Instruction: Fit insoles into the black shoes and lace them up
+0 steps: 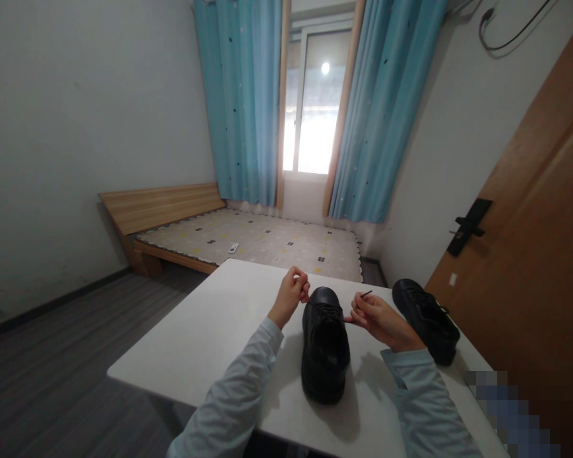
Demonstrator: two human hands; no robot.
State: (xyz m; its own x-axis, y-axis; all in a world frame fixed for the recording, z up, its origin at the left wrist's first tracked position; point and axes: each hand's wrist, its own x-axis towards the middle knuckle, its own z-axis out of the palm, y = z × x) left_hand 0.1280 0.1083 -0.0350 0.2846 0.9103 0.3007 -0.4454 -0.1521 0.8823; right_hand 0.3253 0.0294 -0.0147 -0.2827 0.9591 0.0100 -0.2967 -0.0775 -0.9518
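Note:
A black lace-up shoe (325,366) stands upright on the white table, its toe pointing away from me. Just left of its front part, my left hand (291,292) is closed in a pinch, seemingly on a lace end that is hard to see. To the right of the shoe, my right hand (375,316) pinches a dark shoelace (367,293), whose tip sticks out above the fingers. A second black shoe (424,318) rests beyond my right wrist, near the table's right edge.
The white table (195,331) reaches to a bed (267,242) with a patterned mattress, on which a small white remote (233,248) lies. Blue curtains (243,108) flank a bright window. A brown door (530,254) with a black handle stands close on the right.

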